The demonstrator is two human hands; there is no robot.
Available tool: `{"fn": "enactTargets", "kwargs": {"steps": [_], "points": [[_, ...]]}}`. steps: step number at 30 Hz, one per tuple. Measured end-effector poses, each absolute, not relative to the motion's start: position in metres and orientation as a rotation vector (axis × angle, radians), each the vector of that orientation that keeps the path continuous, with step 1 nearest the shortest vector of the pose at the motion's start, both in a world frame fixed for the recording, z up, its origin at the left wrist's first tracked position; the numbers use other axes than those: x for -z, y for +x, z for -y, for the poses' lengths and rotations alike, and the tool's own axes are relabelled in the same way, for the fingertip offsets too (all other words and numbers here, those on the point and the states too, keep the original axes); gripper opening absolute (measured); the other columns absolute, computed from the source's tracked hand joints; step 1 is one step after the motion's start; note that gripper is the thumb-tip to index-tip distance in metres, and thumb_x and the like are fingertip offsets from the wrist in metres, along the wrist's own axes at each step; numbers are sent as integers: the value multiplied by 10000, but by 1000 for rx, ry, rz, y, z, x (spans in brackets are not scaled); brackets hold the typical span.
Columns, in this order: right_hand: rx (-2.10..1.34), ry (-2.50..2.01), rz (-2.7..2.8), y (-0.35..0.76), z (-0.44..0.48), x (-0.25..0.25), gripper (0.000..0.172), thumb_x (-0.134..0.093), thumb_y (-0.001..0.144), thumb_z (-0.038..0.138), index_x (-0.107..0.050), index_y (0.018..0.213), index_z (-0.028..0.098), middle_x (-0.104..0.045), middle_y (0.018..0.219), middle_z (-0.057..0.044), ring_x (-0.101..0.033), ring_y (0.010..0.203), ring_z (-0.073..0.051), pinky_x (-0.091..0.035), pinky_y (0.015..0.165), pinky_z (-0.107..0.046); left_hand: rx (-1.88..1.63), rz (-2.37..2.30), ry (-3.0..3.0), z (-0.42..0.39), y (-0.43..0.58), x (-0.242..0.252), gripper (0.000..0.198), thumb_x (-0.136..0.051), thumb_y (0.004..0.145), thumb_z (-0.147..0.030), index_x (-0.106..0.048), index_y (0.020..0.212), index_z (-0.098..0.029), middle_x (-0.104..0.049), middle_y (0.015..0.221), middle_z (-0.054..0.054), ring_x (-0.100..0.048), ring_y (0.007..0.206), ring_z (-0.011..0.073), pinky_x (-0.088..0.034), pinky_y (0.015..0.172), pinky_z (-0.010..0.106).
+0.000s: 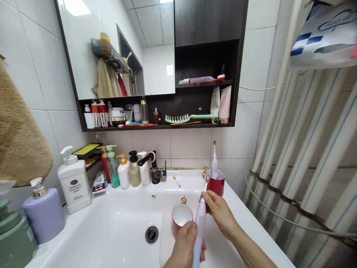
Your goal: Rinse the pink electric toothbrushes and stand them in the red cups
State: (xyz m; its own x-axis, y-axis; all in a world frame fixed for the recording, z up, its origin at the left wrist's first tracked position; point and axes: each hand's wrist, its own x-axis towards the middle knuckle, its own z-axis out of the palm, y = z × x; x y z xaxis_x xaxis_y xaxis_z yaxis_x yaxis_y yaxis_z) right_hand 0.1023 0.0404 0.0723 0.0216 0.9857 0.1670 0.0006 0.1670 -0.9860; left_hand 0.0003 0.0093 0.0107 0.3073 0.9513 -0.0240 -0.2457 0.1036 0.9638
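Observation:
My left hand [185, 245] is wrapped round the pale lilac handle of an electric toothbrush [199, 230], held upright over the front of the white sink [117, 227]. My right hand [219, 212] pinches the top end of that handle with its fingertips. Just behind my left hand stands a red cup with a white inside [181, 217], a small gold knob at its far rim. Further back, on the sink's right rim, a second red cup [216, 183] holds another electric toothbrush [214, 163] standing upright.
A black faucet [152, 167] stands at the back of the basin, the drain [152, 234] in front. Several pump bottles [122, 171] line the left rim, with a white one [74, 182] and a lilac one [44, 214]. A dark shelf [156, 126] under the mirror carries toiletries and a green comb [184, 118]. A striped curtain [312, 156] hangs on the right.

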Motion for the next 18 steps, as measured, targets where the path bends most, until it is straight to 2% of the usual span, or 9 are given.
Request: {"fn": "enactTargets", "kwargs": {"steps": [9, 18], "points": [[-886, -1190, 1310, 101, -43, -64, 299, -400, 617, 443, -349, 473, 185, -321, 412, 64, -329, 399, -75, -292, 400, -202, -1068, -922, 1192, -7, -2, -13, 420, -333, 578, -582, -337, 613, -163, -440, 473, -34, -360, 312, 41, -235, 350, 188], [-1111, -1116, 1273, 100, -42, -67, 267, -408, 623, 423, -405, 533, 172, -332, 442, 65, -329, 409, -61, -304, 407, -192, -1058, -777, 1098, -6, -3, -14, 382, -325, 614, -547, -314, 625, -166, -452, 460, -31, -358, 301, 40, -223, 331, 177]]}}
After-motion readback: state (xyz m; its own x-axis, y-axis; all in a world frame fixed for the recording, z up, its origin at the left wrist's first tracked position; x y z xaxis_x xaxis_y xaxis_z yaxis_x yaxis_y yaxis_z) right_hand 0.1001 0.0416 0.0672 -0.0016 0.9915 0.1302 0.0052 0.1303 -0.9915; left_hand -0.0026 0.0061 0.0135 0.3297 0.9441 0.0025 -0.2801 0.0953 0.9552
